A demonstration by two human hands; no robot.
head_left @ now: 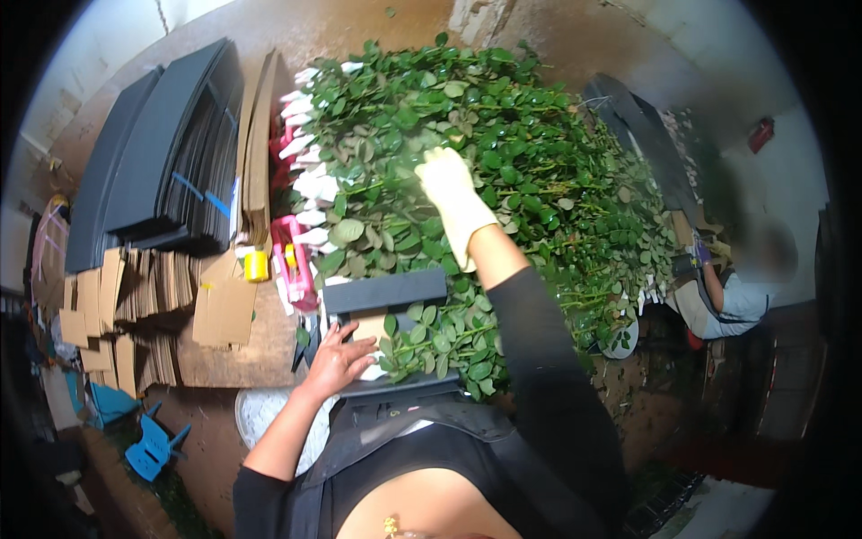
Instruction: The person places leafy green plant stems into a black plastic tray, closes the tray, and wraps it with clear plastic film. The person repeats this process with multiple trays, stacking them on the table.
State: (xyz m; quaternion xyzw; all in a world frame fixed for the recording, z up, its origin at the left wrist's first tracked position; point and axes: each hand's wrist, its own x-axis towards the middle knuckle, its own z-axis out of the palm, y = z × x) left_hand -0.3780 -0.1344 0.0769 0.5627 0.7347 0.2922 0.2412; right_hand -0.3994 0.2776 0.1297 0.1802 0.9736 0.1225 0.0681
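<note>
My bare left hand (346, 359) rests at the left side of a dark box (384, 287) holding a pale brown card, its fingers slightly spread beside a leafy stem bunch (449, 350). My right hand (449, 193), in a cream glove, reaches over a wide pile of leafy rose stems (539, 171) beyond the box; its fingers are bent down into the leaves, and what they hold, if anything, is hidden. White-wrapped heads (316, 184) line the pile's left end, beside pink plastic holders (289, 251).
Stacks of dark grey sheets (153, 144) and cut cardboard (135, 287) fill the wooden table's left side (233, 364), with a yellow tape roll (256, 263). A blue stool (153, 445) stands lower left. A co-worker (727, 296) works at the right beside a long dark board (628, 135).
</note>
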